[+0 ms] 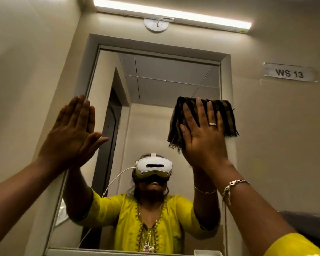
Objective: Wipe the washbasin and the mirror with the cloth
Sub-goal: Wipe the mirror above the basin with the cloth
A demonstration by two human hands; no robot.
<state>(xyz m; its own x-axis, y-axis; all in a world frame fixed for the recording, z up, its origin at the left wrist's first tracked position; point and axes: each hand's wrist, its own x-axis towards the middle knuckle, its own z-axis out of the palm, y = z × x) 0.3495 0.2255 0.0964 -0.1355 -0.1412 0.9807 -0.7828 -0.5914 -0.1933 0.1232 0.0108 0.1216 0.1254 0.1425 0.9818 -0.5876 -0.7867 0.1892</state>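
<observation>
You face cream walls, with a lit tube light overhead and a round white fitting just below it. A label reading WS 13 hangs to your right, with a dark shape, perhaps a bag, below it.

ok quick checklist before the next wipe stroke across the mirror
1. Cloth pinned under right hand, fingers flat and spread: ok
2. Cloth on the mirror glass: not ok, it overlaps the right frame
3. Left hand out of the wiping path, flat at the left frame: ok
4. Cloth folded flat: ok, frayed edge hangs at its lower left
5. Streaks left on the glass: cannot tell
6. Washbasin state: cannot tell, out of view
</observation>
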